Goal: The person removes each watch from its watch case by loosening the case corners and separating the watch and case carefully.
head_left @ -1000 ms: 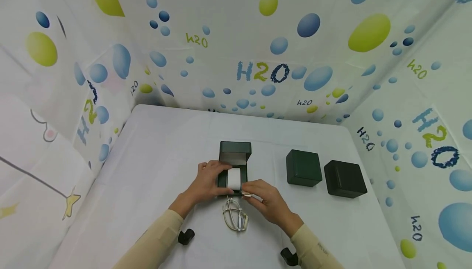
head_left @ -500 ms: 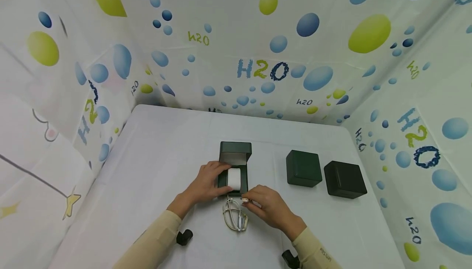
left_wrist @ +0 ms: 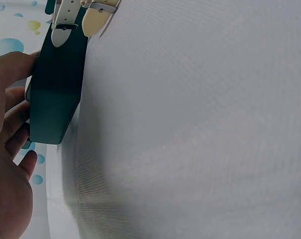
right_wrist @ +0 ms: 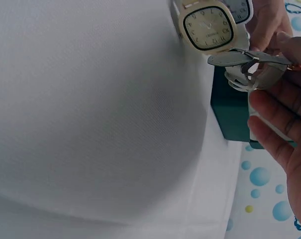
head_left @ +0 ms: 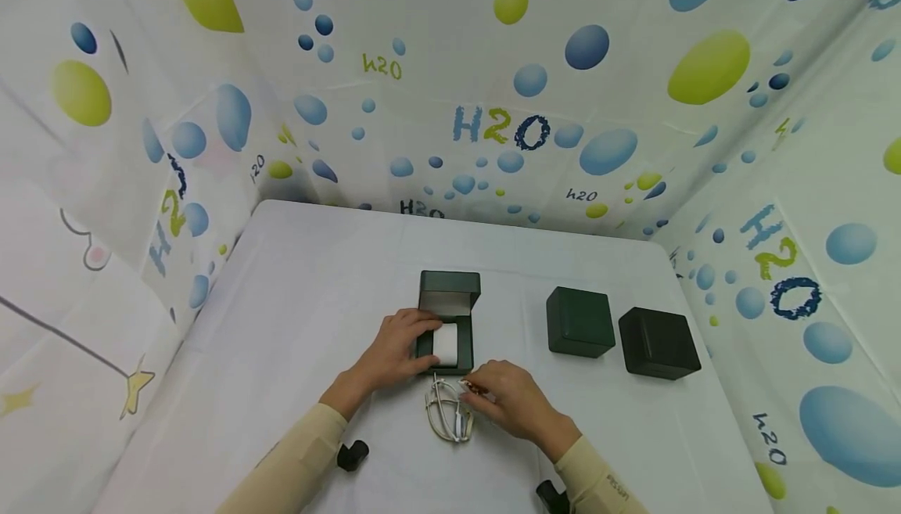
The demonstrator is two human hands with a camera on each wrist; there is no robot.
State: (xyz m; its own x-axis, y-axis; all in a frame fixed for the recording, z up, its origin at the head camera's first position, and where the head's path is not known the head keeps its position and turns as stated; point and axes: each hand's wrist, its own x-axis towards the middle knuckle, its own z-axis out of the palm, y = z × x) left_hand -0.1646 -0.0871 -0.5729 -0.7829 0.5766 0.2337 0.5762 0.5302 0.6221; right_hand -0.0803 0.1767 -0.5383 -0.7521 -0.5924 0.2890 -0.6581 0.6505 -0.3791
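A green watch box (head_left: 466, 346) stands with its lid raised, a white cushion (head_left: 446, 344) inside. My left hand (head_left: 394, 348) reaches over the box's left side, thumb and fingertips at opposite ends of the cushion, gripping it. Just in front of the box, my right hand (head_left: 514, 397) pinches a wristwatch (right_wrist: 235, 59) by part of its pale strap; an orange glint shows at the fingertips and its dial is hidden. Beside it lie a cream watch (right_wrist: 208, 27) and a white watch (right_wrist: 239, 10), their straps looped together on the cloth.
To the right stand a closed green box (head_left: 580, 322) and a closed black box (head_left: 659, 343). Black wrist-worn camera pieces (head_left: 353, 455) show by the sleeves. White cloth covers the table (head_left: 338, 264), and printed curtains (head_left: 422, 52) rise behind and at both sides.
My right hand has drawn back from the box's front right corner toward me, with the watch in its fingers. The white cushion has shifted slightly left; my left hand has barely moved.
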